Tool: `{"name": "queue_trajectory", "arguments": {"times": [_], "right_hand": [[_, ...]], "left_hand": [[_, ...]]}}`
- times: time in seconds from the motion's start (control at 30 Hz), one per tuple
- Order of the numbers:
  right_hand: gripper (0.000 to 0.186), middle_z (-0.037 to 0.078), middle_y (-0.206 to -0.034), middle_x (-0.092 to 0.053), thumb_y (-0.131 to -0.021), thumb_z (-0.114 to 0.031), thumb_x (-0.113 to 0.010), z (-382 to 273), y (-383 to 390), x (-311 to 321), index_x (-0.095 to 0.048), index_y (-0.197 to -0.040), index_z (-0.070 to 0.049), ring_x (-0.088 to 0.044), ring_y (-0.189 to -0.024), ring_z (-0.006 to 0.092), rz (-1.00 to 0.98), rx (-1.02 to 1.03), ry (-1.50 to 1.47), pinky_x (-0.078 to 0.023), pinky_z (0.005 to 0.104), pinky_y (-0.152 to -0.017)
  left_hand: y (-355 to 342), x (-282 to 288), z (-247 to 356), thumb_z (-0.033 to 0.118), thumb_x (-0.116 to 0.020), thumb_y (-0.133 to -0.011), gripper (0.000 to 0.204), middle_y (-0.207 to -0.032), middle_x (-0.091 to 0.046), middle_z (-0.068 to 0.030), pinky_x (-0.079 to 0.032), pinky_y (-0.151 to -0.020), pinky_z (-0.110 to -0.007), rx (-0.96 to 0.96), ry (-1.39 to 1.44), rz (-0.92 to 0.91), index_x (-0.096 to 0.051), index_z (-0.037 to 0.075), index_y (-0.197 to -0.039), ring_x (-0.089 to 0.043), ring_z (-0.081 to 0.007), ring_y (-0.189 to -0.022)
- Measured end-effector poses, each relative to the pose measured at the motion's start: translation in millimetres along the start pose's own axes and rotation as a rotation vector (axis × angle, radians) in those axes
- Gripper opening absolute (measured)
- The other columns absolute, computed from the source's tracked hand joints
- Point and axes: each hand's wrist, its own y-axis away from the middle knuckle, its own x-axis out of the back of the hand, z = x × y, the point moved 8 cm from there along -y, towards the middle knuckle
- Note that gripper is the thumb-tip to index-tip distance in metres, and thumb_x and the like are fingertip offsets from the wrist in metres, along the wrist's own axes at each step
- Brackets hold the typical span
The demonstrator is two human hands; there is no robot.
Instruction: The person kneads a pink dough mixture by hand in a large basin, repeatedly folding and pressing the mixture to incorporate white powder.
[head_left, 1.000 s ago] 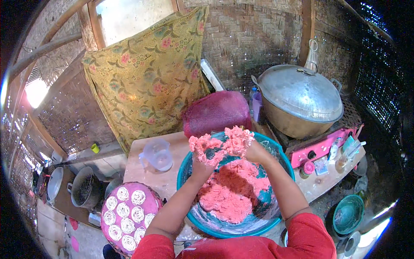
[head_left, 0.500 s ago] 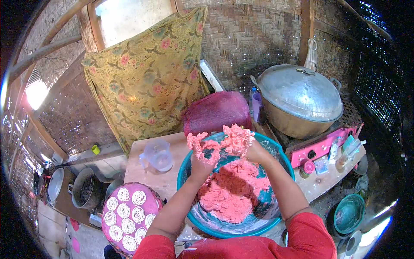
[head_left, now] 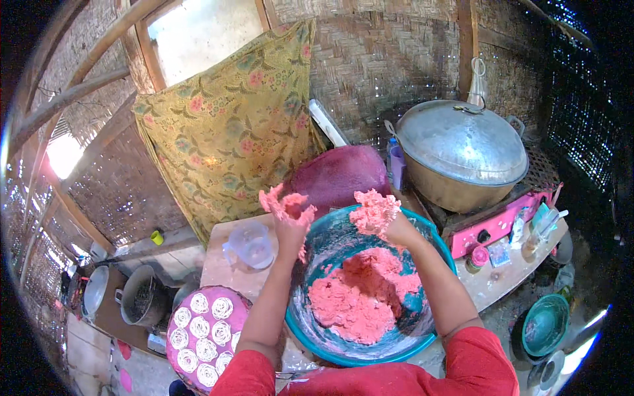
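Note:
A mass of crumbly, wet pink dough (head_left: 360, 300) lies in a large teal basin (head_left: 360, 362) in front of me. Dough clings thickly to both my hands. My left hand (head_left: 288, 218) is raised at the basin's far left rim, its coated fingers apart and curved, with bits hanging near the wrist. Over the basin's far side is my right hand (head_left: 381, 219), caked in clumps that hide its fingers, so I cannot tell how far they are closed. Neither hand touches the dough in the basin.
A clear plastic jug (head_left: 251, 245) stands left of the basin. White noodle-like coils lie on a round pink tray (head_left: 212, 310) at lower left. A big lidded pot (head_left: 462, 152) sits on a pink stove (head_left: 485, 234) at right. Behind the basin is a maroon cover (head_left: 340, 175).
My hands have drawn apart. The left has moved left, from over the basin to its rim, and its fingers have spread. The view has shifted slightly; the dough stays in the basin.

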Motion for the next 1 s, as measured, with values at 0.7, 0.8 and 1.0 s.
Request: {"name": "queue_trajectory", "arguments": {"times": [0.7,0.8,1.0], "right_hand": [[0.036,0.013,-0.107,-0.051,-0.072,-0.026,-0.057,38,12,-10,-0.055,-0.104,-0.01,-0.044,-0.101,0.0306,-0.123,-0.274,-0.335,-0.032,0.0375,-0.089],[0.039,0.015,-0.108,-0.049,-0.074,-0.027,-0.056,63,34,-59,-0.052,-0.108,-0.008,-0.044,-0.101,0.0302,-0.443,0.026,0.299,-0.032,0.0358,-0.089],[0.041,0.015,-0.088,-0.055,-0.084,-0.035,-0.042,117,131,-133,-0.043,-0.114,-0.007,-0.053,-0.081,0.0305,-0.695,-0.504,-0.026,-0.043,0.0387,-0.074]], "left_hand": [[-52,20,-34,-0.001,-0.054,-0.074,0.047,-0.098,-0.049,-0.0083,-0.045,-0.057,-0.022,-0.082,0.263,0.099,-0.033,0.002,-0.116,-0.054,-0.0128,-0.075],[-39,-47,-4,-0.001,-0.055,-0.074,0.036,-0.097,-0.05,-0.0093,-0.046,-0.062,-0.025,-0.097,0.267,-0.176,-0.041,0.002,-0.107,-0.055,-0.0138,-0.074],[38,-97,8,0.012,-0.057,-0.076,0.034,-0.1,-0.054,-0.0092,-0.043,-0.077,-0.031,0.142,-0.107,-0.857,-0.046,0.009,-0.108,-0.057,-0.0206,-0.084]]}}
